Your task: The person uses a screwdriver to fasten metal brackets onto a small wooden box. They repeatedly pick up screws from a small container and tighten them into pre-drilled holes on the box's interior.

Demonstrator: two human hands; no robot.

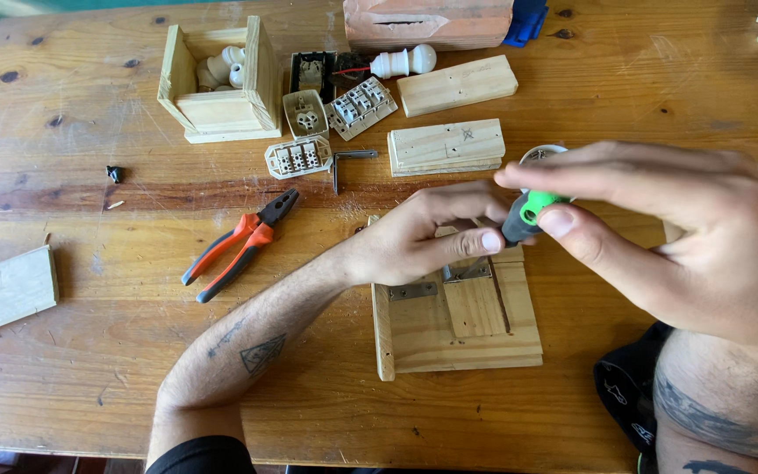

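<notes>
Right hand (686, 237) sits closest to the cam, fingers curled tight round a screwdriver w/ a green and black handle (528, 215), held upright, prob to press straight down. Big worn wooden table (89, 351) is under everything. The pale wooden board assembly w/ small metal brackets (462, 320) lies flat in the middle; left hand (423, 237) rests on its top edge, half closed, thumb against the tool, gripping nothing, looks like steadying. Red-handled pliers (239, 246) lie off to the left, apart.
</notes>
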